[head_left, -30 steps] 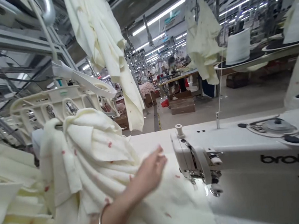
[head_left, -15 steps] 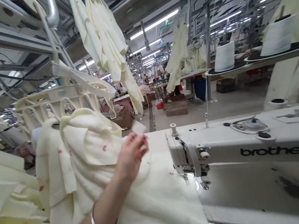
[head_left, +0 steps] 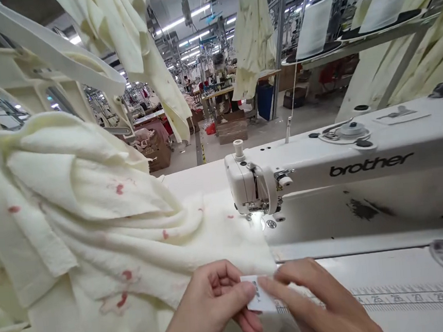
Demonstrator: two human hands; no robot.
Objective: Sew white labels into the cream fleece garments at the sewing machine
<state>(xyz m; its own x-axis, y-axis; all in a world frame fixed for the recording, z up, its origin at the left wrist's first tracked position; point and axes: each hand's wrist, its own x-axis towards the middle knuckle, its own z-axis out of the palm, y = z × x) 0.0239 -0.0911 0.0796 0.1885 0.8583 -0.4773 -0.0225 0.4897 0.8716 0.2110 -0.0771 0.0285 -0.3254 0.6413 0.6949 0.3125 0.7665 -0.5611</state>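
Observation:
My left hand (head_left: 218, 303) pinches a small white label (head_left: 261, 298) with dark print between thumb and fingers, in front of the sewing machine. My right hand (head_left: 318, 297) meets the label's right side, its fingertips closed at the edge. Under and behind the hands spreads pale yellow fabric (head_left: 135, 246) with small red and pink motifs. One edge of this fabric lies beneath the needle area of the white brother sewing machine (head_left: 361, 169), where a lamp glows. Part of the right fingers is blurred.
Pale fabric hangs from a white hanger clamp (head_left: 9, 96) at left and from overhead. White thread cones (head_left: 314, 28) stand on a rack behind the machine. A printed ruler strip (head_left: 403, 295) runs along the table front. Cardboard boxes (head_left: 231, 129) sit on the floor beyond.
My left hand has come from the back left of the table to the front, bringing the label. My right hand has entered and joined it. The view has shifted lower and closer.

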